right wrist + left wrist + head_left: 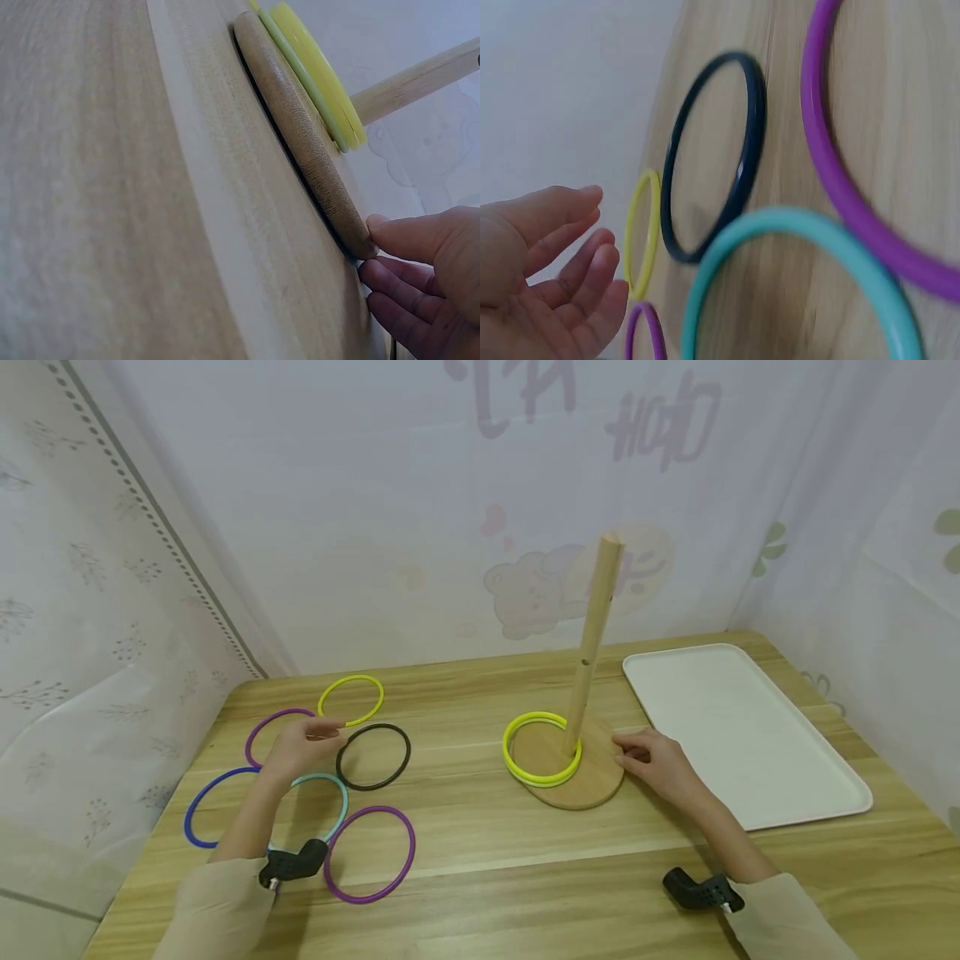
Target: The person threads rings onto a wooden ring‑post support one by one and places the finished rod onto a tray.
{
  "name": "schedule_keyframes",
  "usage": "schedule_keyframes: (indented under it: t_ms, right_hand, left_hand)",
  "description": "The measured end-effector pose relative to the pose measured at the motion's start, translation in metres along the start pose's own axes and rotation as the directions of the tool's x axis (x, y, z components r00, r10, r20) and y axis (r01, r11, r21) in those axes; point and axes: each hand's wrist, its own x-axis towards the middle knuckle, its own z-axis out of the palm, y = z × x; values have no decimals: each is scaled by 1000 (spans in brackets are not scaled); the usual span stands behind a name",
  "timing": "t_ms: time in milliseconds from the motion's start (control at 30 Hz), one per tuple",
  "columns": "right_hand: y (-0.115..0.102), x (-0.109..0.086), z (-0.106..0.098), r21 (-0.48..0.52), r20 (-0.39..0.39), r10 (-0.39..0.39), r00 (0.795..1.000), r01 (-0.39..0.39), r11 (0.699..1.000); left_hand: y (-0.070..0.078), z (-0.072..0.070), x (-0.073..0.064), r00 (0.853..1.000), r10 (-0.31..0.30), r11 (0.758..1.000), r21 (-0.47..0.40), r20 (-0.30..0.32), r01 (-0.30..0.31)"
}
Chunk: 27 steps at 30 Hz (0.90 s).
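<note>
The left hand hovers over the bench near a black ring and a turquoise ring, its fingers apart, holding nothing. The right hand pinches the edge of a round wooden base; yellow and green rings encircle its upright post.

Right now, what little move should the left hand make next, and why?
Probably pinch the lone thin yellow ring: the left hand is empty with fingertips close to that ring, while the right hand pinches the edge of the round wooden base, where other thin rings already lie.
</note>
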Motion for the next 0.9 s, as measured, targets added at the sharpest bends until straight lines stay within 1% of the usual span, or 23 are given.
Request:
schedule_keyframes:
  t_ms: [67,133,300,400,767,900]
  right_hand:
    - [1,0,0,-3,5,3,1000,-3,1000]
    - [1,0,0,-3,4,3,1000,-3,1000]
    - [0,0,0,-3,0,-2,1000,2,1000]
    - [1,0,1,-3,-2,-4,1000,4,1000]
    - [0,0,1,0,-8,0,1000,0,1000]
    - [1,0,1,2,-7,-3,1000,3,1000]
  left_hand:
    - [-3,-3,-2,1000,-14,999,43,-3,14]
    - [-9,-3,-1,1000,-9,997,70,-13,10]
    - [-23,2,6,994,86,986,152,-64,-75]
    - [-24,6,7,992,110,979,178,-64,-97]
    - [-26,11,10,995,94,976,201,-30,-86]
    - [-26,13,11,996,74,977,206,-40,-64]
